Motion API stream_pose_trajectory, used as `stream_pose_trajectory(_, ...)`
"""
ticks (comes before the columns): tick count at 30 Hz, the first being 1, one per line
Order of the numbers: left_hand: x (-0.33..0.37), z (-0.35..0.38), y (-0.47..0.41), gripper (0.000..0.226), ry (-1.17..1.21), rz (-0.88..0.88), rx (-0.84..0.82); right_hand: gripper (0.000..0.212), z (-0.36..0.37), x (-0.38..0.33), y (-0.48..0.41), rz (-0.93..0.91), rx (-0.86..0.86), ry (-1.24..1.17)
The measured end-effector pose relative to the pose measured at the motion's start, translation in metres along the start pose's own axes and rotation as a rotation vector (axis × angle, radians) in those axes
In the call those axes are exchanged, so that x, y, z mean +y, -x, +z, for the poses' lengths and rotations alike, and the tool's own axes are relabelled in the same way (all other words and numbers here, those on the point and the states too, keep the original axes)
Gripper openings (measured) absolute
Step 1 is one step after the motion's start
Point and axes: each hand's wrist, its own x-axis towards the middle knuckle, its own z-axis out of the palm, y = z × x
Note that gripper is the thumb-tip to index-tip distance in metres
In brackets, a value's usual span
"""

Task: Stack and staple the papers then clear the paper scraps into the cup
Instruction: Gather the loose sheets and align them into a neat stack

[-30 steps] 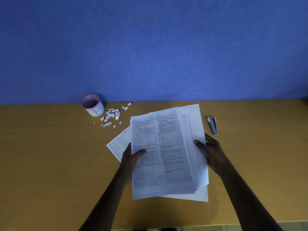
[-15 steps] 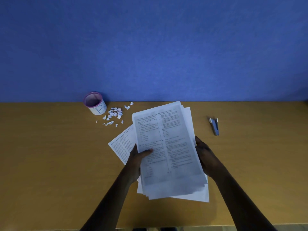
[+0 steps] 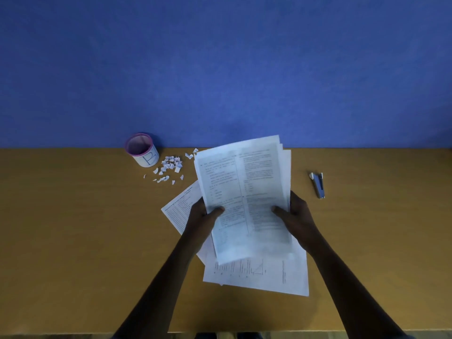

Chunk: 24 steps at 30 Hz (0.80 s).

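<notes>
A stack of printed papers (image 3: 247,192) is lifted and tilted above the wooden table (image 3: 73,228). My left hand (image 3: 203,216) grips its left edge, thumb on top. On the right edge my right hand (image 3: 296,216) grips the same stack, thumb on the front page. Two more sheets lie flat beneath: one printed sheet (image 3: 181,206) sticking out to the left, another sheet (image 3: 276,275) under the stack toward me. A white cup (image 3: 143,150) with a pink rim stands at the back left, beside a pile of paper scraps (image 3: 171,166). A blue stapler (image 3: 318,185) lies to the right.
A blue wall (image 3: 220,69) rises right behind the table's far edge. The table's near edge runs along the bottom of the view.
Both hands have raised the stack off the table and tipped its top edge up and away, uncovering the sheet that lies under it. My right thumb has come onto the front page.
</notes>
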Motion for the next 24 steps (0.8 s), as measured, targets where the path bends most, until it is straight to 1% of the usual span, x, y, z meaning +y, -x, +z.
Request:
stream_pose_trajectory(3,0.017,-0.002,-0.004,0.035,-0.019,0.103,0.059,0.037,0.003,-0.011,-0.003,-0.070,0.073,0.003)
stream_pose_trajectory(5,0.020,-0.004,-0.006,0.037,-0.017,0.142,0.089,0.037,0.005,-0.015,-0.004,-0.091,0.116,0.004)
stream_pose_trajectory(8,0.013,-0.006,-0.007,0.057,-0.003,0.131,0.128,0.039,0.009,-0.008,-0.003,-0.071,0.145,0.001)
stream_pose_trajectory(9,0.011,-0.005,-0.007,0.058,-0.029,0.129,0.129,0.041,0.010,-0.004,-0.002,-0.054,0.147,0.004)
stream_pose_trajectory(11,0.005,0.001,-0.004,0.051,-0.109,0.152,0.113,0.044,0.013,0.005,0.001,-0.039,0.164,0.044)
stream_pose_trajectory(13,-0.001,0.006,-0.002,0.051,-0.126,0.150,0.106,0.043,0.017,0.011,0.002,-0.046,0.183,0.083)
stream_pose_trajectory(16,-0.004,0.011,-0.003,0.052,-0.131,0.151,0.122,0.029,0.021,0.012,0.001,-0.060,0.228,0.172)
stream_pose_trajectory(18,0.000,0.011,-0.005,0.048,-0.138,0.165,0.123,0.024,0.018,0.006,-0.001,-0.111,0.249,0.268)
stream_pose_trajectory(21,0.011,0.001,-0.008,0.037,-0.086,0.163,0.070,0.022,0.011,-0.012,-0.008,-0.192,0.221,0.326)
stream_pose_trajectory(24,0.014,-0.014,-0.014,0.038,0.039,0.119,0.010,0.015,0.004,-0.031,-0.015,-0.208,0.143,0.331)
